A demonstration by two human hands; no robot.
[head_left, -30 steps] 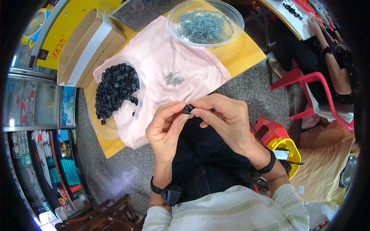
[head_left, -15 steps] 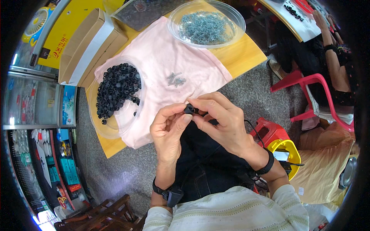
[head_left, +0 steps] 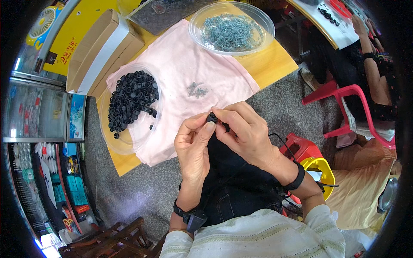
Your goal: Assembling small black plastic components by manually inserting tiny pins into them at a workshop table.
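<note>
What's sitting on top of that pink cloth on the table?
On the pink cloth lie a small heap of grey screws and part of a clear dish of black caps. Both hands cover its near edge, so anything there is hidden.

Black caps (head_left: pixel 131 101) on pink cloth (head_left: pixel 189 73), yellow table (head_left: pixel 269 60).

A single head-worn fisheye view looks steeply down from above the person's chest, close over both hands (head_left: pixel 223 137) held above the lap. It faces forward and down onto the yellow table (head_left: pixel 275 64) just ahead, with the floor below it. Straight edges bow toward the dark round rim; a seated neighbour (head_left: pixel 378 81) shows at far right.
</note>
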